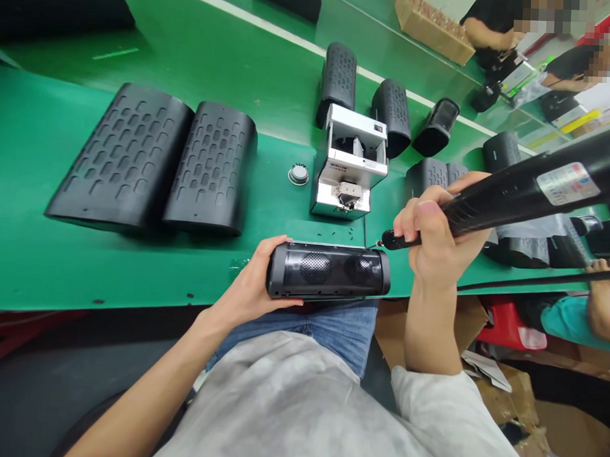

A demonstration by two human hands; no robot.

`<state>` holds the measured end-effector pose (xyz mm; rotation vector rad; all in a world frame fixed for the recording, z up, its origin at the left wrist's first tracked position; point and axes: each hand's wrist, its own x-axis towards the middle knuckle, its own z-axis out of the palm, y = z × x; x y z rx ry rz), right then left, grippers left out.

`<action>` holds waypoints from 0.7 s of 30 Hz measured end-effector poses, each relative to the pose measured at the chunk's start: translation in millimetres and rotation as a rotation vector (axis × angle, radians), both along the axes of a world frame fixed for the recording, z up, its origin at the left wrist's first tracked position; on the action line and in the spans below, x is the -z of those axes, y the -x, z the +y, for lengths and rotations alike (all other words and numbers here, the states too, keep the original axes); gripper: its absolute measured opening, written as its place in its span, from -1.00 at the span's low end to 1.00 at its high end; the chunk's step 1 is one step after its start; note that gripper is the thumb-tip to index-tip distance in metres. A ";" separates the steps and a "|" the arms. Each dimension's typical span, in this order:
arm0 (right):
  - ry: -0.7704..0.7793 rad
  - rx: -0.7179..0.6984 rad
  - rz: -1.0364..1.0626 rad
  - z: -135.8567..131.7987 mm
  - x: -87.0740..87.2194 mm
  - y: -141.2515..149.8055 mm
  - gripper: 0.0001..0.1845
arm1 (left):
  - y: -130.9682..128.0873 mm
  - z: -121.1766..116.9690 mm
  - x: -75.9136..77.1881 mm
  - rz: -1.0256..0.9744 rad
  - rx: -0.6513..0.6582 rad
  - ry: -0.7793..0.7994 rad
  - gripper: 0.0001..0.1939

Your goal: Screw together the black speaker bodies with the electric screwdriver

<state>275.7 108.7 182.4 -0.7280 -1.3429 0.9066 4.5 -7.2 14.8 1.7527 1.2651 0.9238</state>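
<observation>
A black speaker [328, 269] with two perforated round grilles lies on its side at the table's front edge. My left hand [253, 283] is closed round its left end, thumb on the top edge and fingers underneath. In my right hand [437, 233] is a black electric screwdriver [511, 196], held at a slant with a label on its body. Its bit meets the upper right edge of the speaker; whether a screw sits under the tip is too small to tell. Several tiny dark screws [351, 234] lie just beyond the speaker.
Behind the speaker stands a silver screw feeder [350, 167], with a round metal-rimmed part [299, 174] to its left. Two large black housings [124, 159] with a dimpled pattern are at left. More housings [392, 115] stand at the back. Co-workers sit at right, one with a hand [604, 269] near the table.
</observation>
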 end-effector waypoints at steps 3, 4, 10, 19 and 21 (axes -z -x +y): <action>0.011 0.012 -0.008 1.0 0.8 1.0 -0.54 | -0.5 0.1 -1.5 -0.001 -0.003 0.007 0.20; 0.009 0.009 -0.009 1.8 0.9 1.0 -0.53 | -0.8 0.1 -2.0 -0.005 -0.004 0.012 0.19; -0.023 -0.101 -0.045 11.5 2.6 -3.3 -0.52 | -2.2 0.3 -0.6 -0.028 -0.016 0.004 0.18; -0.042 -0.298 0.005 26.2 7.7 -10.3 -0.59 | -0.2 3.5 6.2 -0.008 -0.013 -0.024 0.23; -0.069 -0.327 0.024 26.9 9.0 -9.8 -0.60 | -1.7 3.5 5.0 -0.015 -0.023 -0.028 0.26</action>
